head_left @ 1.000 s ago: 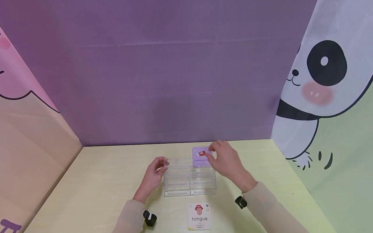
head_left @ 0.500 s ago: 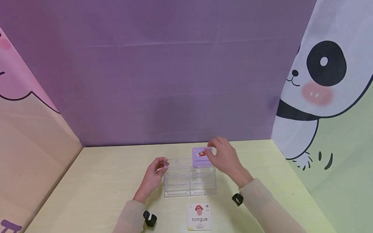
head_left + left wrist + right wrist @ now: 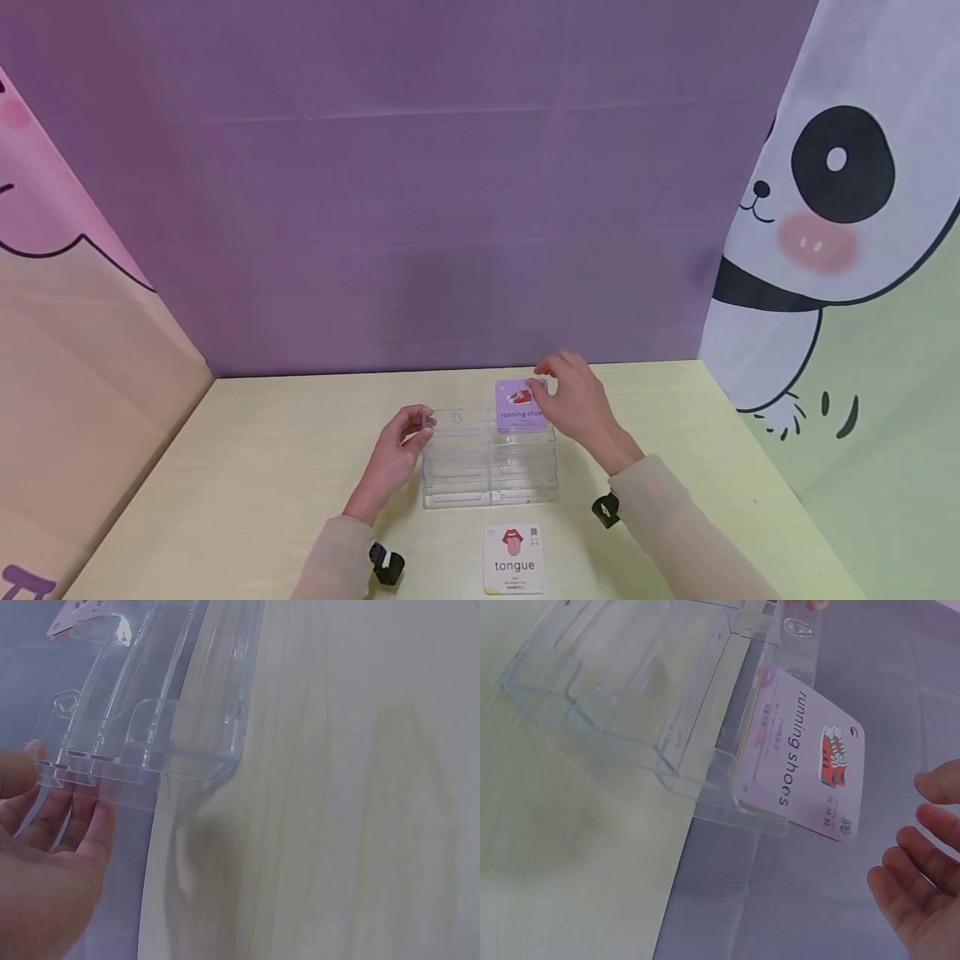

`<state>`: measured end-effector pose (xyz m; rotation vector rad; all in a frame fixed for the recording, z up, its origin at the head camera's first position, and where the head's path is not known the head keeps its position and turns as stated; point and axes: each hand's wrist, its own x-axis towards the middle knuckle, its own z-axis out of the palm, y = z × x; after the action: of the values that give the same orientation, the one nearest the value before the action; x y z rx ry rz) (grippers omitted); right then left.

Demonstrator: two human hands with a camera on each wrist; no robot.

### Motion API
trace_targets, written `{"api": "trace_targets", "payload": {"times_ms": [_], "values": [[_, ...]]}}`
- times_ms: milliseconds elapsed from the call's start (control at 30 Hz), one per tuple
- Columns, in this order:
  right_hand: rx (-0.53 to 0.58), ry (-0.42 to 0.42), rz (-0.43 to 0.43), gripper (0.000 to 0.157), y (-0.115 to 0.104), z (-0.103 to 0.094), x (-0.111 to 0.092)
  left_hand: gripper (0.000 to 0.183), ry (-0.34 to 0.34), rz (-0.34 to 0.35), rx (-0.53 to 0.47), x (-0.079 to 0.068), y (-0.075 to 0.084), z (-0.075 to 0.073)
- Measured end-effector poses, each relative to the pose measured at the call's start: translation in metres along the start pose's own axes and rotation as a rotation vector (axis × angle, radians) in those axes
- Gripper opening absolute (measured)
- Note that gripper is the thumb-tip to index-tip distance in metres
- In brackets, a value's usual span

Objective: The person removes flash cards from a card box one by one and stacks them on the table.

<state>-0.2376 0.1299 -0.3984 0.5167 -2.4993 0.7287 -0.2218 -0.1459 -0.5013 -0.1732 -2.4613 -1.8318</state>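
Note:
A clear plastic tiered card rack [image 3: 457, 477] stands on the table. My left hand [image 3: 397, 454] pinches its upper left edge between thumb and fingers; in the left wrist view the thumb [image 3: 19, 771] lies on one side of the clear wall and the fingers on the other. The purple "running shoes" card [image 3: 810, 765] leans upright in the rack's top right slot. Just to the right of it is my right hand [image 3: 577, 404], its fingers loosely bent and parted. In the right wrist view a gap shows between those fingertips [image 3: 877, 881] and the card.
A white "tongue" card [image 3: 513, 560] lies face up on the pale wooden table [image 3: 285, 467] in front of the rack. A purple cloth backdrop [image 3: 450, 208] rises behind the table, with printed panels at both sides.
My right hand has let go of the "running shoes" card and shifted slightly left and up. The card stays in the rack's top right slot. My left hand has not moved.

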Motion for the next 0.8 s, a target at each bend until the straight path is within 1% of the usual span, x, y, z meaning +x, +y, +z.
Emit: {"api": "trace_targets", "payload": {"times_ms": [167,400,500,800], "values": [[0.009,-0.026,0.001,0.015,0.007,0.006,0.002,0.03,-0.002,-0.001,-0.006,0.0,0.0,-0.001],[0.021,-0.073,0.038,0.02,0.011,0.012,0.002,0.03,0.002,0.009,-0.004,-0.001,0.002,0.0],[0.024,-0.083,0.041,0.022,0.013,0.015,0.001,0.03,0.004,0.006,-0.003,-0.001,0.001,0.0],[0.017,-0.092,0.025,0.016,0.018,0.022,0.0,0.03,0.006,0.003,0.0,-0.001,0.002,0.0]]}}
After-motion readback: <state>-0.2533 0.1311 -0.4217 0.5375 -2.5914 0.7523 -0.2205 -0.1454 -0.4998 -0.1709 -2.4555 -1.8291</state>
